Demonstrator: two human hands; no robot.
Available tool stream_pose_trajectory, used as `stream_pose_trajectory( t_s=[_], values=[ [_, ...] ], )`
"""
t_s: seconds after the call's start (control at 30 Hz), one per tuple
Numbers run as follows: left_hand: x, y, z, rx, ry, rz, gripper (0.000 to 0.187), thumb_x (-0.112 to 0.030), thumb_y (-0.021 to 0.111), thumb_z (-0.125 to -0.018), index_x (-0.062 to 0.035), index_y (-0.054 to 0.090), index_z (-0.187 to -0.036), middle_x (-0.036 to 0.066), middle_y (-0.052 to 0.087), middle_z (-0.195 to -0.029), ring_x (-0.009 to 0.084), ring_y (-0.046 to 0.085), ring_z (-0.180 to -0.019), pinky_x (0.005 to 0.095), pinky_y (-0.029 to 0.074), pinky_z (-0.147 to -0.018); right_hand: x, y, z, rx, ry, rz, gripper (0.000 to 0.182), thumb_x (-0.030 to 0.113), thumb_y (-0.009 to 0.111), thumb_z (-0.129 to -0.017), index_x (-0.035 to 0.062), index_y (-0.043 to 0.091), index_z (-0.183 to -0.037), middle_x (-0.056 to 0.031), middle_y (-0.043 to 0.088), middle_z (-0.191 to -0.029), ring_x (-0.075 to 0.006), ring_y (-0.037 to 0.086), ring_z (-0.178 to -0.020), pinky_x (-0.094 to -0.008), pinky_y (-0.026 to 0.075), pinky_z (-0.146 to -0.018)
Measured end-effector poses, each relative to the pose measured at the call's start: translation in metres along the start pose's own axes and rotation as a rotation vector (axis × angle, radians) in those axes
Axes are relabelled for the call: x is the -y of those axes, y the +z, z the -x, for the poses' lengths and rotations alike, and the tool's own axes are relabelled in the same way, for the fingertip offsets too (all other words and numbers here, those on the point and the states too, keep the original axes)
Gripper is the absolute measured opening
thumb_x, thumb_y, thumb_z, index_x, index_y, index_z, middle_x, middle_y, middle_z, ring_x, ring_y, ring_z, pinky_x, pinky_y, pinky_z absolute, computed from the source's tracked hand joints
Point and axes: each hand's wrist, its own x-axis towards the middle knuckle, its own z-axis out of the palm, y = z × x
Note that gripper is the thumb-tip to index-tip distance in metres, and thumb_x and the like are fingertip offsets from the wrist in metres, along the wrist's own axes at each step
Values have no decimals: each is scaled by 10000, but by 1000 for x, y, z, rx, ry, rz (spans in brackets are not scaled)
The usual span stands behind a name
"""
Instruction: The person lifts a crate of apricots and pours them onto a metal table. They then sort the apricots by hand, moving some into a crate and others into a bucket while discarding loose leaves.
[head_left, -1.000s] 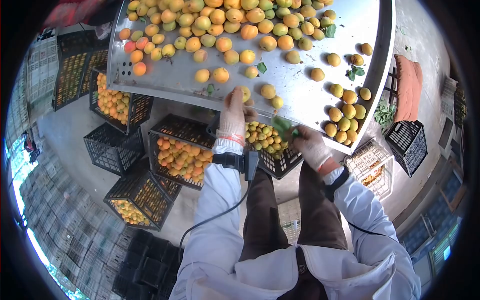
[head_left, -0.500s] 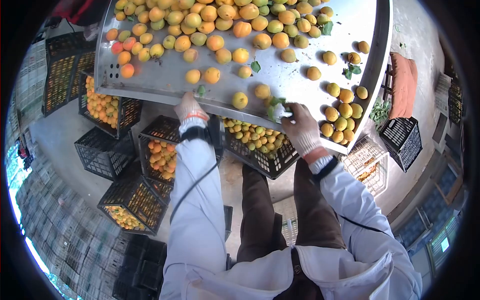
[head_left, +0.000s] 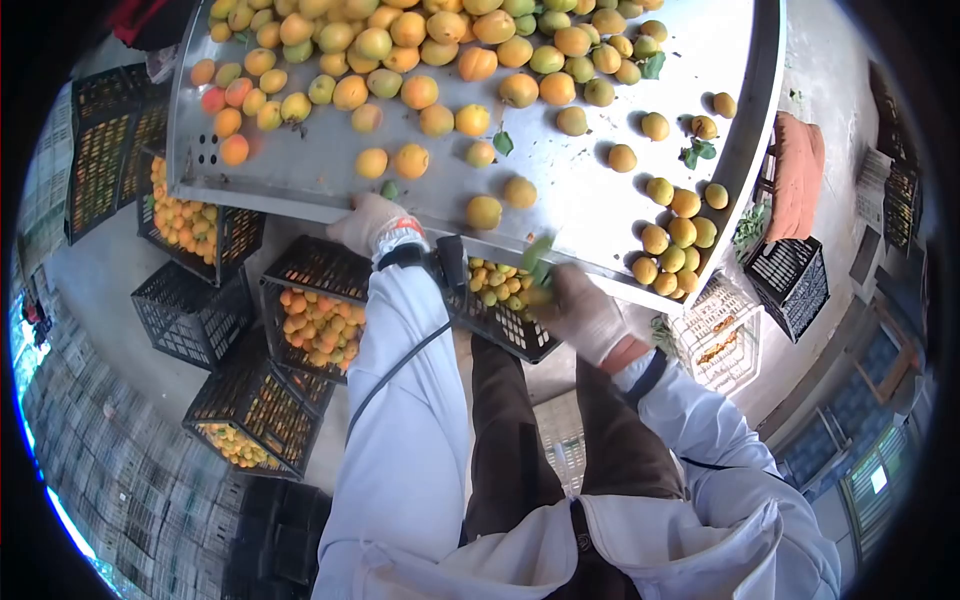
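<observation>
Apricots (head_left: 418,92), orange to yellow-green, lie loose on a metal sorting table (head_left: 300,160). My left hand (head_left: 372,222), in a pale knit glove, is closed at the table's front rim, beside a small leaf (head_left: 389,190). My right hand (head_left: 583,315), also gloved and a little blurred, is just past the front rim, above a black crate (head_left: 540,350) of greenish apricots. Its fingers are closed on a green leaf (head_left: 538,252) that sticks up from them. Whether a fruit is in the fingers too is hard to make out.
Black crates of apricots (head_left: 325,322) stand on the floor at left, with an empty-looking crate (head_left: 195,310) among them. A white crate (head_left: 722,335) and another black crate (head_left: 790,285) stand at right. An orange cloth (head_left: 798,175) hangs beside the table.
My right hand has moved down and slightly left, off the tabletop and past its front rim, with the leaf. My left hand has slid slightly left and down along the rim.
</observation>
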Motion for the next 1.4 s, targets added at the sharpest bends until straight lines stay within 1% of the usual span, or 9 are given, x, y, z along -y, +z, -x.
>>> stream_pose_trajectory(
  t_s=[0.23, 0.43, 0.57, 0.6, 0.83, 1.13, 1.3, 1.33, 1.4],
  values=[
    [1, 0, 1, -27, 45, -23, 512, -254, 598, -917, 61, 426, -1281, 296, 638, -1110, 425, 670, -998, 513, 564, -806, -35, -11, 32, 127, -114, -57, 295, 90, 671, -848, 47, 622, -1136, -148, 622, -1055, -309, 632, -1010, -387, 526, -865],
    [0, 0, 6, -25, 67, 11, 503, -233, 589, -916, 97, 415, -1253, 327, 636, -1085, 442, 670, -981, 508, 560, -834, -148, -118, 75, -636, 200, -450, 229, 119, 599, -940, 55, 637, -1156, -138, 652, -1096, -285, 639, -1006, -355, 513, -842],
    [16, 12, -17, -52, 105, 48, 502, -242, 600, -913, 99, 442, -1245, 321, 639, -1099, 442, 668, -989, 499, 545, -847, -212, -194, 91, -267, 733, 639, 425, 305, 654, -877, 177, 633, -1281, -159, 541, -1371, -347, 607, -1156, -408, 474, -1001],
    [14, 10, -13, -67, 108, 28, 506, -244, 604, -910, 100, 443, -1244, 320, 639, -1098, 443, 667, -990, 499, 545, -847, -219, -202, 83, -385, 752, 561, 456, 352, 681, -833, 226, 647, -1270, -154, 425, -1505, -343, 561, -1241, -414, 456, -1036],
    [1, 0, 1, -66, 94, 5, 534, -294, 599, -925, 109, 442, -1239, 314, 647, -1070, 434, 676, -969, 495, 559, -820, -78, -193, -54, -629, -104, 263, 337, 237, 668, -864, 146, 667, -1188, -93, 550, -1392, -298, 553, -1249, -393, 474, -1015],
    [4, 6, -5, -115, 104, -60, 498, -277, 606, -902, 78, 469, -1223, 287, 655, -1065, 421, 684, -935, 491, 568, -767, -25, -184, -194, -481, 162, 377, 484, 292, 677, -849, 120, 571, -1290, -147, 616, -1249, -357, 584, -1178, -419, 474, -998],
    [0, 2, 1, -111, 115, -87, 495, -283, 571, -919, 120, 466, -1185, 313, 654, -1025, 431, 682, -935, 493, 563, -784, -15, -193, -177, -513, 231, -113, 514, 274, 687, -820, 57, 555, -1266, -193, 641, -1195, -353, 645, -1056, -398, 503, -940],
    [0, 2, 1, -109, 112, -84, 495, -283, 571, -919, 120, 466, -1185, 313, 654, -1025, 431, 682, -935, 493, 563, -784, -17, -187, -170, -575, 100, -122, 477, 222, 690, -832, 42, 575, -1258, -148, 682, -1058, -258, 667, -1003, -343, 517, -878],
    [-2, 1, 3, -104, 101, -81, 494, -285, 572, -916, 121, 471, -1177, 317, 652, -1026, 432, 683, -930, 495, 563, -781, -19, -175, -165, -516, -76, 28, 414, 213, 639, -863, 131, 591, -1266, -110, 641, -1172, -286, 641, -1069, -375, 510, -916]
  ],
)
